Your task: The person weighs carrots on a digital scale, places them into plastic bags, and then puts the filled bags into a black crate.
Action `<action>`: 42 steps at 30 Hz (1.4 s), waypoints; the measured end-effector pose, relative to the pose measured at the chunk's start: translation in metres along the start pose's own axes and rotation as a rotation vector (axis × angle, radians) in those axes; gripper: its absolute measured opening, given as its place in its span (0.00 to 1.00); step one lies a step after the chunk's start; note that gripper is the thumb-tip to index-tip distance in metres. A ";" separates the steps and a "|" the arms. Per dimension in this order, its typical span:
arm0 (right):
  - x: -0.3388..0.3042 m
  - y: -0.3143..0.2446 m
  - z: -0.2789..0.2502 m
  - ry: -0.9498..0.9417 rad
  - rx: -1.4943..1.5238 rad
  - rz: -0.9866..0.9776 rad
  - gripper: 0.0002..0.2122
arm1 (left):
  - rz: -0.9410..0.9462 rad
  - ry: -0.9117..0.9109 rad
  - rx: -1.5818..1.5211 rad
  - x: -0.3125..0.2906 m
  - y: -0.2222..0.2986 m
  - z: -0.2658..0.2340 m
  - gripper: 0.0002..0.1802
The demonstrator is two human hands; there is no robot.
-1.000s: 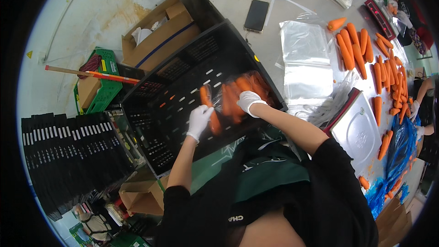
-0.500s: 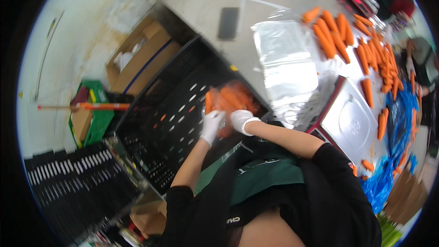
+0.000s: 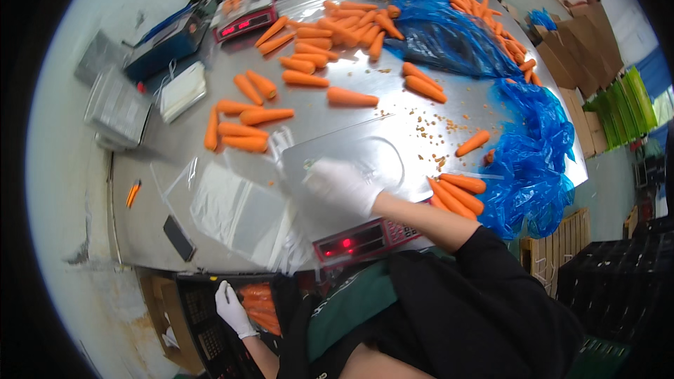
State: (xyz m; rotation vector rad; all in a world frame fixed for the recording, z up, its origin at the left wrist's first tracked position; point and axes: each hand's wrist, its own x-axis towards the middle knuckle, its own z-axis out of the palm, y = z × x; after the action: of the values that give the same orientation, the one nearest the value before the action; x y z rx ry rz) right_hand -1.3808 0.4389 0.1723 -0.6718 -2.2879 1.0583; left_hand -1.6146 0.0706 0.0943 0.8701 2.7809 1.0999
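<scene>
My left hand point(image 3: 233, 311), in a white glove, hangs over the black crate point(image 3: 210, 344) at the table's near edge. Its fingers look loosely extended and nothing shows in them. Beside it lie bagged carrots point(image 3: 260, 305) inside the crate. My right hand point(image 3: 345, 187), also gloved in white, hovers over or touches the metal plate of a red scale point(image 3: 351, 244); motion smears its fingers. Left of the scale, clear plastic bags point(image 3: 242, 214) lie flat in a stack. Loose carrots point(image 3: 351, 97) are spread beyond the scale, and a few more point(image 3: 456, 195) lie at its right.
Crumpled blue plastic point(image 3: 526, 161) covers the table's right side. A second scale point(image 3: 246, 17) stands at the far left. A phone point(image 3: 180, 237), an orange cutter point(image 3: 133, 194) and a white packet point(image 3: 182, 91) rest on the left. A cardboard box point(image 3: 163, 316) adjoins the crate.
My view has swung from the crate toward the table. My hands have parted: the right has left the bagged carrots and reached over the scale, while the left has come off the bag.
</scene>
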 end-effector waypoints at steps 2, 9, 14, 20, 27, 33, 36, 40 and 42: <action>0.000 0.095 -0.061 0.164 -0.280 0.223 0.07 | 0.090 -0.036 -0.023 0.017 0.045 0.011 0.12; 0.001 0.284 -0.248 0.140 -0.791 0.445 0.30 | 0.335 -0.200 0.079 -0.004 0.152 0.068 0.10; 0.054 0.331 -0.282 -0.217 -0.745 0.454 0.27 | 0.307 -0.284 0.106 -0.037 0.179 0.082 0.11; 0.093 0.352 -0.236 -0.076 -0.469 0.692 0.21 | 0.270 -0.255 0.104 -0.053 0.190 0.086 0.09; 0.047 0.187 -0.198 -0.107 -0.059 0.634 0.21 | 0.267 -0.206 0.196 -0.023 0.148 0.083 0.10; -0.023 0.058 -0.162 -0.299 0.057 0.562 0.24 | 0.206 -0.149 0.049 0.037 0.088 0.117 0.09; -0.039 0.008 -0.132 -0.344 0.236 0.557 0.27 | 0.304 -0.260 0.095 0.059 0.055 0.136 0.08; -0.042 -0.033 -0.088 -0.408 0.315 0.480 0.28 | 0.149 -0.189 -0.362 0.094 0.034 0.136 0.05; -0.039 -0.051 -0.067 -0.466 0.415 0.544 0.27 | 0.260 0.124 -0.318 0.110 0.080 0.100 0.04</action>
State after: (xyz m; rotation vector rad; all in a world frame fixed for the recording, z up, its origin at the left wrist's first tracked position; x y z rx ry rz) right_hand -1.3201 0.4204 0.2402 -0.9744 -2.1723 2.0617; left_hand -1.6463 0.2369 0.0894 1.1777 2.5250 1.6305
